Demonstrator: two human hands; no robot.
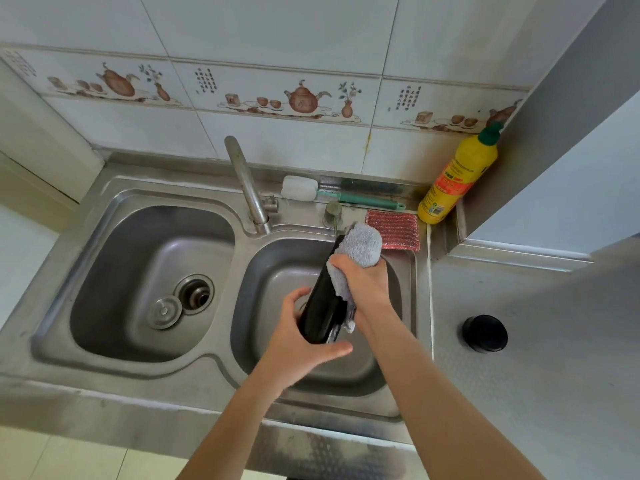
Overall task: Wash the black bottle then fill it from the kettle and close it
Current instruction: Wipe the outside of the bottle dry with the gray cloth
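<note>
Head view: the black bottle [320, 303] is held tilted above the right basin of the sink [221, 344]. Its lower end is cupped by the left hand [299, 341], fingers and thumb curled around it. A grey cloth [360, 249] is pressed around the bottle's upper part by the clenched right hand [363, 282]. The bottle's mouth is hidden by the cloth, so its state cannot be told. A black cap [485, 333], probably the bottle's, is seen on the counter right of the sink. A yellow detergent bottle [457, 180] stands behind the sink's right corner.
</note>
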